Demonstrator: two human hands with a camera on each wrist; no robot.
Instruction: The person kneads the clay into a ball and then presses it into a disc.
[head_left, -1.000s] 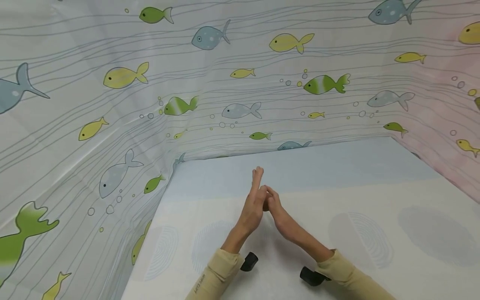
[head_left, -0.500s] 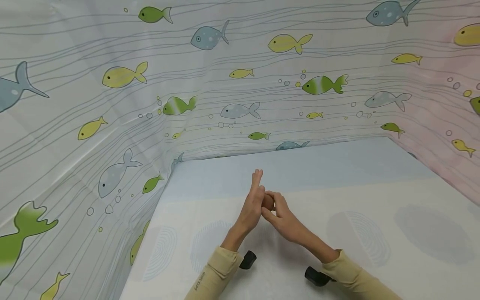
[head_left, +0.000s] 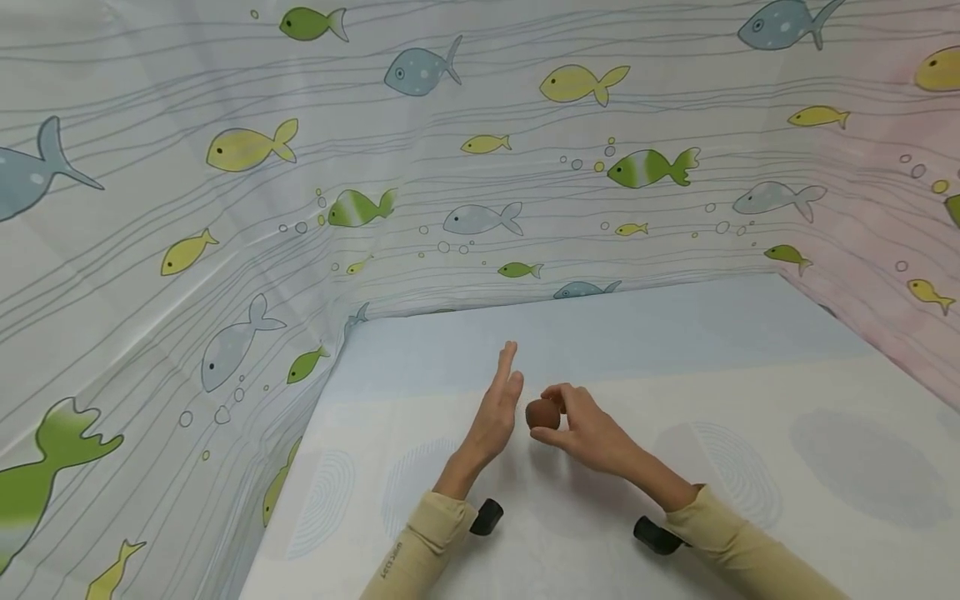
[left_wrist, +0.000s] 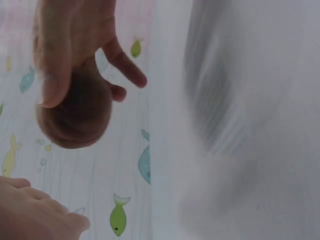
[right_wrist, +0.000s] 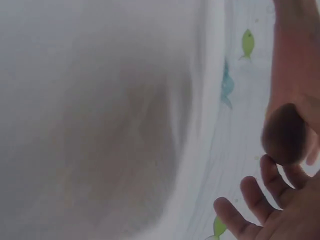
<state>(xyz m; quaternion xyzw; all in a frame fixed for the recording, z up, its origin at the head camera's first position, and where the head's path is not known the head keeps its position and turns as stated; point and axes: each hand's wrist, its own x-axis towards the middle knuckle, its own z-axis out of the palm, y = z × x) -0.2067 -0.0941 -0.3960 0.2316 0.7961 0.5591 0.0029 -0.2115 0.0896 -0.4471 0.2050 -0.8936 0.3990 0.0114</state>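
A rounded brown clay-like ball (head_left: 542,415) is pinched between the thumb and fingers of my right hand (head_left: 592,429), above the white surface. To its left is my left hand (head_left: 493,421), palm facing the ball, fingers straight and pointing away, with a narrow gap between palm and ball. The left wrist view shows the ball (left_wrist: 82,120) large, its underside marked by a faint crease, with left fingers (left_wrist: 40,212) at the lower corner. In the right wrist view the ball (right_wrist: 284,137) looks slightly elongated, and the right fingers (right_wrist: 257,202) spread below it.
The table (head_left: 420,367) has a white and pale blue cover printed with oval patterns. Fish-patterned sheeting (head_left: 420,183) walls it in at the back and both sides. Black wrist cameras (head_left: 657,535) stick out inward from both beige sleeves (head_left: 750,550).
One second ago the hands were together, hiding most of the ball. Since then my right hand has drawn away to the right with the ball in its fingers, while the left hand stays nearly in place.
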